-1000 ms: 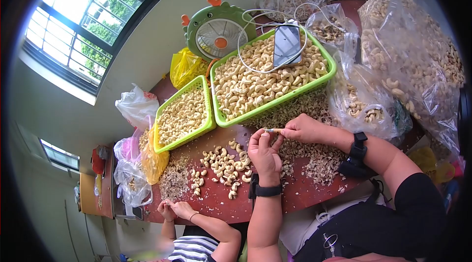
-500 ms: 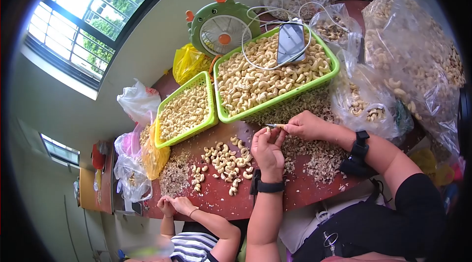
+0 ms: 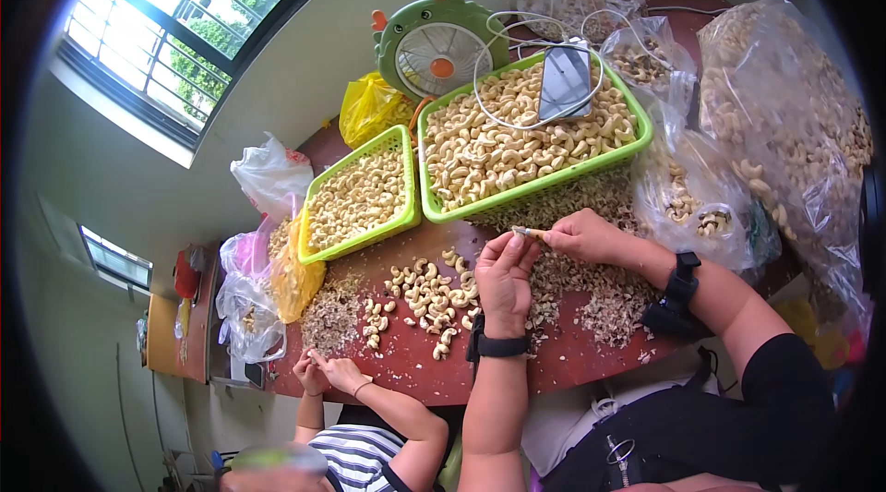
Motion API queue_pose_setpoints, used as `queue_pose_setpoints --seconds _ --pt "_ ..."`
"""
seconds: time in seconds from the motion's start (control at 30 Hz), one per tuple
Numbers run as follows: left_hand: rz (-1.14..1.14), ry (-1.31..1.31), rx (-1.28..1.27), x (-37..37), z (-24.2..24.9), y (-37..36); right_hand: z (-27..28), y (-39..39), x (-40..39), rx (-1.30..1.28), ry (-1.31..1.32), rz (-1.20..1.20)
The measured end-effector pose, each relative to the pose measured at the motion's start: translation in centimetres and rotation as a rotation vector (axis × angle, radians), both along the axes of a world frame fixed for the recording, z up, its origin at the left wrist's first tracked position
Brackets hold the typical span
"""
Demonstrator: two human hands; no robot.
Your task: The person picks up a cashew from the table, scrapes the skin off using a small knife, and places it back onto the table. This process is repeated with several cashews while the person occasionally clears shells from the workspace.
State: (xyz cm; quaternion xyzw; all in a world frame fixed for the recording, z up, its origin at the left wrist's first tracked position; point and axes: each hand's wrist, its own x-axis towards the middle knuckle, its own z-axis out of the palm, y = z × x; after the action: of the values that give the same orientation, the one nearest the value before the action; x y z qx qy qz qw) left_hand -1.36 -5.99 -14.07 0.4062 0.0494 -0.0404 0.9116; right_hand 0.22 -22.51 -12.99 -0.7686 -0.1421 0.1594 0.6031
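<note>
My right hand (image 3: 587,237) is closed around the light-coloured handle of a small knife (image 3: 534,233), its tip pointing left. My left hand (image 3: 505,278) is raised just above the table, thumb and fingers pinched on a cashew (image 3: 518,230) that the blade meets; the nut is mostly hidden by fingertips. Left of my left hand lies a loose pile of cashews (image 3: 429,295) on the red table (image 3: 461,372). Heaps of peeled skins (image 3: 614,307) lie beneath and beside my right hand.
Beyond my hands stand a large green basket of cashews (image 3: 544,180), with a phone (image 3: 565,83) and cable on top, and a smaller basket (image 3: 369,243). A green fan (image 3: 441,44) stands behind. Bags of nuts (image 3: 780,114) crowd the right. A co-worker's hands (image 3: 330,372) work at lower left.
The camera view has shifted slightly, moving the baskets and fan right in frame. My hands keep the same hold on knife and cashew, with small finger movements.
</note>
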Motion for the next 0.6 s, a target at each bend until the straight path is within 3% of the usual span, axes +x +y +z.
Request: queue_pose_setpoints --seconds 0.6 --pt "0.058 0.018 0.001 -0.19 0.34 -0.10 -0.10 -0.15 0.02 -0.165 -0.191 0.012"
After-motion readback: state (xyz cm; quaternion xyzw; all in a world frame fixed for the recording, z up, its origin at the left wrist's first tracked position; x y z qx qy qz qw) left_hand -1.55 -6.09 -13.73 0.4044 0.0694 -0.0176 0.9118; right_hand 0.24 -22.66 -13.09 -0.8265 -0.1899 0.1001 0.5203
